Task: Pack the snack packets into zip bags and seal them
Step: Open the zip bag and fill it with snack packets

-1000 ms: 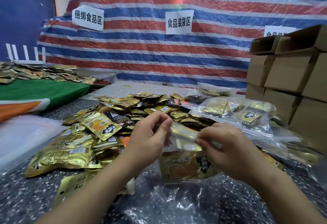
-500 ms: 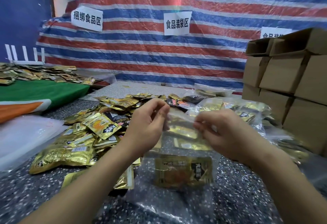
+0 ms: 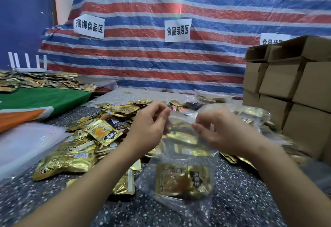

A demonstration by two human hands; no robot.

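Note:
A clear zip bag [image 3: 180, 157] hangs above the speckled table [image 3: 238, 201], with gold snack packets [image 3: 180, 180] resting in its bottom. My left hand [image 3: 150, 126] pinches the bag's top edge at its left end. My right hand [image 3: 222, 133] pinches the same edge at its right end. A loose heap of gold snack packets [image 3: 86, 144] lies on the table to the left of the bag.
Filled clear bags [image 3: 250, 114] lie behind my right hand. Stacked cardboard boxes [image 3: 293, 90] stand at the right. A pile of empty clear bags [image 3: 23, 144] sits at the left, with a green cloth [image 3: 44, 97] and more packets beyond. A striped tarp [image 3: 179, 56] hangs behind.
Both hands have lifted the zip bag up off the table while holding its top edge. The packets inside now hang at the bottom of the bag.

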